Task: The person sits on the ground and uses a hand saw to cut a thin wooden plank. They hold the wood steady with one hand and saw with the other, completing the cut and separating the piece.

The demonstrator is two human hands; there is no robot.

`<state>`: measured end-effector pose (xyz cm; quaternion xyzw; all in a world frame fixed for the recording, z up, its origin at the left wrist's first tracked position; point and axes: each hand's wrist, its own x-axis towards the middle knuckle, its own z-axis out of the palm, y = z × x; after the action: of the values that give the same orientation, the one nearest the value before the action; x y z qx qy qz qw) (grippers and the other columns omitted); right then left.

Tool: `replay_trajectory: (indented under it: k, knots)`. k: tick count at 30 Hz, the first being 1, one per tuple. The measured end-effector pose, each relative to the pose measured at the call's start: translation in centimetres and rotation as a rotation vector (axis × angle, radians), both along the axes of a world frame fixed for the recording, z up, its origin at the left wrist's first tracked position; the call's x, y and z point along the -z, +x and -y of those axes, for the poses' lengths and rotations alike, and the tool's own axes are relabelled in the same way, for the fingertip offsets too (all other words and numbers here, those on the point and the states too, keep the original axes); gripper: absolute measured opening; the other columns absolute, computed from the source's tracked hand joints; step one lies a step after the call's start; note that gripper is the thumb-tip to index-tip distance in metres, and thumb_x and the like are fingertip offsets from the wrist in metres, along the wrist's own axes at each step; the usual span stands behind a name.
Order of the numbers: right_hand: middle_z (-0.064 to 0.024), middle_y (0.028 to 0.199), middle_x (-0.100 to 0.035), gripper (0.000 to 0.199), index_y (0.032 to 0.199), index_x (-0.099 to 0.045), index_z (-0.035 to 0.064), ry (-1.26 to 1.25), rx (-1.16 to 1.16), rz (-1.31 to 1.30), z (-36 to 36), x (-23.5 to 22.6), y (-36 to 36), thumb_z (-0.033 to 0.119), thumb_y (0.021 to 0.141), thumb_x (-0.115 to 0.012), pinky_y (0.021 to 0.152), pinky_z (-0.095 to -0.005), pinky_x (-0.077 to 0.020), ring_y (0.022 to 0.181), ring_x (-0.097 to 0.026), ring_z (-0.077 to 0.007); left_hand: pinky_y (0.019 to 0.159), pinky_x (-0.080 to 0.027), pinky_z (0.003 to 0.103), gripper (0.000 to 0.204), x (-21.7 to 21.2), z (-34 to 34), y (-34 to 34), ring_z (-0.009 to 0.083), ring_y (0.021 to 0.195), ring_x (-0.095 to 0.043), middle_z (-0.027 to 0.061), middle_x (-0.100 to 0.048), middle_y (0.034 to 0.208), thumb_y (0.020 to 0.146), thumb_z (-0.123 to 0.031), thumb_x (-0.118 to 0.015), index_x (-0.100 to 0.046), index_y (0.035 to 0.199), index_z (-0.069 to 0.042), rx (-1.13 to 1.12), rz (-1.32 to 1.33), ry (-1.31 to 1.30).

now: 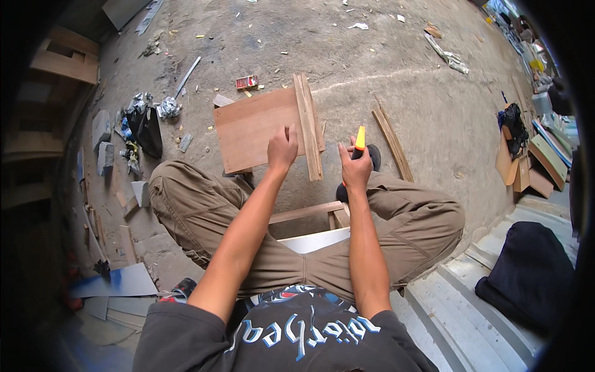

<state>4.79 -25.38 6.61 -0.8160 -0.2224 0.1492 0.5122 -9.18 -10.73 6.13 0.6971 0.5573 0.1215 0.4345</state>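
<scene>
A hand tool with a yellow-and-black handle [359, 140] stands upright in my right hand [356, 170], its yellow end pointing up. The tool's working end is hidden, so its kind cannot be told. My left hand [282, 149] is closed over the right part of a reddish-brown plywood panel [254, 124]; what its fingers hold, if anything, is too small to make out. Across the panel's right side lies a narrow wooden strip [307, 127], just right of my left hand. Between my legs sits a wooden frame [305, 213] with a white panel [317, 240].
Long wood strips [393, 142] lie on the concrete floor to the right. A small red box [246, 82] is beyond the panel. Grey blocks [105, 158] and a black bag [147, 131] are at left. Dark cloth [527, 276] rests on corrugated metal [458, 310] at lower right.
</scene>
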Motion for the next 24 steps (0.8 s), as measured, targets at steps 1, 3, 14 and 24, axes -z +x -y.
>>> replay_trajectory:
  k: [1,3,14,24]
  knots:
    - [-0.0212,0.125,-0.066,0.031,0.083,-0.059,-0.0018,-0.019,-0.014,-0.043,-0.4,-1.1,-0.5,0.021,0.084,-0.079,0.081,-0.0364,-0.0515,0.091,-0.069,-0.0237,0.093,-0.045,0.051,0.057,0.7,-1.7,0.5,0.0427,0.106,-0.061,0.0274,-0.061,0.123,0.1,-0.048,-0.039,-0.058,0.124,0.001,0.003,0.032,0.139]
    - [-0.0185,0.117,-0.07,0.036,0.098,-0.065,-0.0047,-0.04,-0.039,-0.064,-0.4,-2.7,-1.5,0.027,0.087,-0.078,0.081,-0.034,-0.0513,0.09,-0.068,-0.0197,0.109,-0.035,0.051,0.061,2.8,-4.2,2.5,0.0391,0.129,-0.051,0.0262,-0.052,0.14,0.101,-0.045,-0.037,-0.048,0.14,0.0,0.019,0.101,0.42]
    - [-0.0146,0.092,-0.074,0.029,0.106,-0.07,-0.0002,0.169,-0.299,0.077,-1.2,-6.0,-2.8,0.027,0.094,-0.069,0.075,-0.0316,-0.0554,0.084,-0.073,-0.0206,0.122,0.002,0.049,0.064,8.2,-3.3,8.6,0.028,0.151,-0.02,0.0167,-0.03,0.159,0.101,-0.033,-0.034,-0.022,0.154,0.001,-0.048,0.013,0.363]
    - [-0.0085,0.071,-0.07,0.027,0.085,-0.064,0.0007,0.009,-0.418,-0.001,-1.9,-6.6,-4.6,0.025,0.096,-0.068,0.057,-0.0293,-0.0506,0.061,-0.068,-0.0182,0.118,-0.013,0.048,0.042,7.5,-13.8,11.3,0.0246,0.129,-0.051,0.0141,-0.064,0.126,0.096,-0.039,-0.049,-0.062,0.125,-0.011,-0.243,0.042,0.326]
